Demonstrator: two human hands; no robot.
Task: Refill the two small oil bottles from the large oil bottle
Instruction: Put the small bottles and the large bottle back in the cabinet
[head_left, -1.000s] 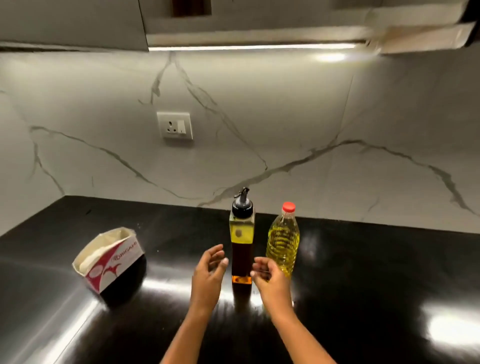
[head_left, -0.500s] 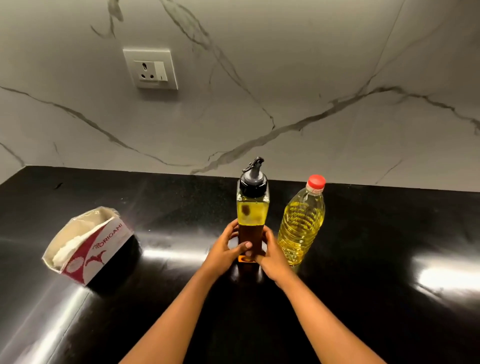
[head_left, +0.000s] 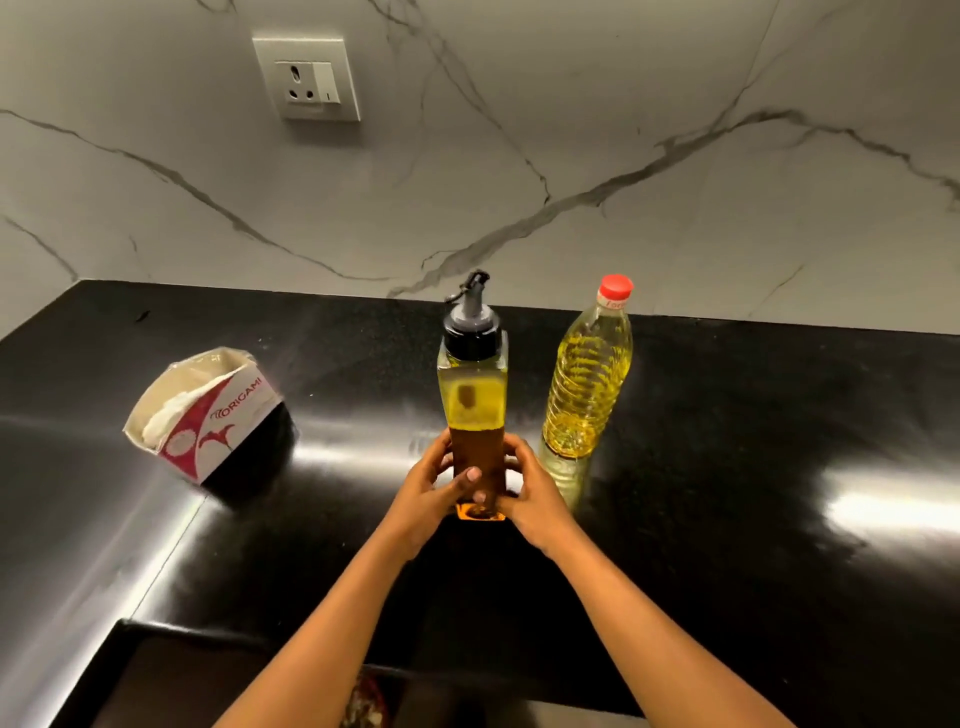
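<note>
A square glass oil dispenser bottle (head_left: 471, 395) with a black pour spout stands upright on the black countertop (head_left: 727, 467), partly filled with oil. My left hand (head_left: 431, 488) grips its lower part from the left, thumb across the front. My right hand (head_left: 535, 493) grips the same lower part from the right. Just to the right stands a plastic oil bottle (head_left: 589, 384) with a red cap, full of yellow oil, untouched. Only this one dispenser bottle is in view.
An open red and white tissue box (head_left: 200, 415) sits at the left on the counter. A wall socket (head_left: 306, 78) is on the marble backsplash behind. The counter's front edge runs along the bottom, with a dark recess at lower left.
Both hands went from hovering open beside the dispenser bottle to gripping its lower part. The camera tilted down and came closer to the counter.
</note>
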